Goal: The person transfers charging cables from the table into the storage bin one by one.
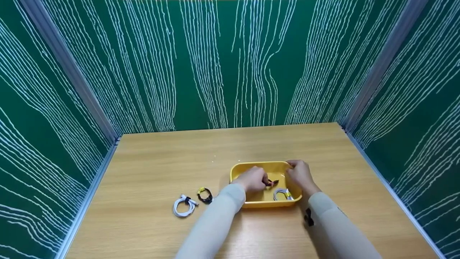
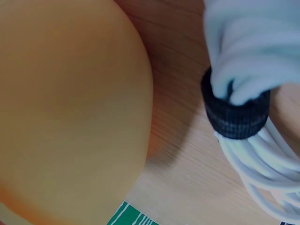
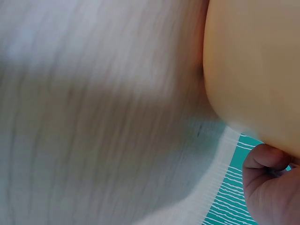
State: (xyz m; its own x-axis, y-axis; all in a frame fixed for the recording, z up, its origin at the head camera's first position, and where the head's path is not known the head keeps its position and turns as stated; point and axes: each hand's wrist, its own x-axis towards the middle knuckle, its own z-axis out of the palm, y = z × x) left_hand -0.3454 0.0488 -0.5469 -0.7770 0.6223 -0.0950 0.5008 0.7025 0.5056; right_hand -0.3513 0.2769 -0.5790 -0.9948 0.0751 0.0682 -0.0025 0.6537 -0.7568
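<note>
My left hand [image 1: 256, 178] reaches down into a yellow tray [image 1: 262, 204], fingers curled at a small dark cable bundle [image 1: 272, 182] with a reddish band. The bundle is partly hidden by the fingers. My right hand [image 1: 301, 174] grips the tray's right rim near its far corner; in the right wrist view its curled thumb [image 3: 267, 157] shows at the tray wall [image 3: 258, 70]. Also inside the tray, near the front right, lies a coiled white cable [image 1: 283, 194] with a yellow tie.
On the wooden table [image 1: 151, 172], left of the tray, lie a coiled white cable [image 1: 185, 207] with a black strap [image 2: 236, 115] and a black cable coil [image 1: 205, 196] with a yellow tie. Green panels [image 1: 201, 64] with white lines stand behind the table and along both sides.
</note>
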